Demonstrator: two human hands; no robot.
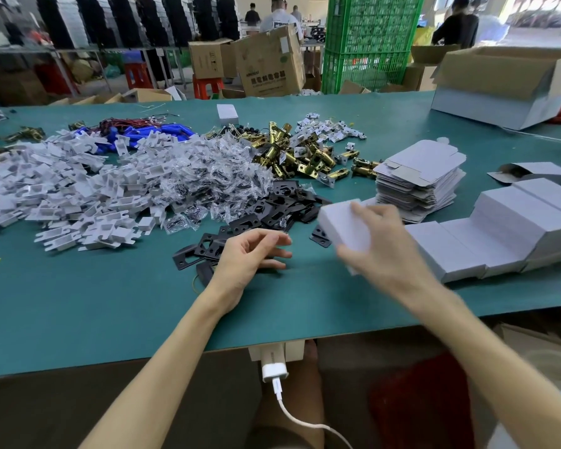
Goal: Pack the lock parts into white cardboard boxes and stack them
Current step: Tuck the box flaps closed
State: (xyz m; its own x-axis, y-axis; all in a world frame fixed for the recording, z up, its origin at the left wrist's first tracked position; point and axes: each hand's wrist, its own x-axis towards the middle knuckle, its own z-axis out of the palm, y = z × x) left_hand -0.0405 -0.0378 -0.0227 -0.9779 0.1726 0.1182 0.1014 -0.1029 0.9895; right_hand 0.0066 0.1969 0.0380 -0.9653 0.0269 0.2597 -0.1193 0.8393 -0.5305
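right grip (pixel 382 244): your fingers are clenched around a closed white box (pixel 340 225), thumb on its top face. it is held clear of the table (pixel 110 303), and both are blurred.
white box: it sits in the right grip with its flaps shut, so it looks packed and ready to go on the stack.
left grip (pixel 253 254): released and holding nothing, with the fingers loosely curled just above the table. it looks placed to take the next part.
black plates (pixel 282 209): they lie just under and beyond the left grip, the nearest parts to reach.
stacked boxes (pixel 499 228): they stand in stepped rows to the outside of the right grip, near it. the box you hold likely belongs there.
flat blanks (pixel 418 179): the pile is just beyond the right grip, close enough for you to fold the next box without stretching.
brass latches (pixel 305 153): these are heaped farther out, beyond both grips.
bagged screws (pixel 208 176): the heap lies beyond the left grip.
step in hand: you seem to be stacking, with the box not yet set down.
risk: set it crooked and the stepped row may slip.
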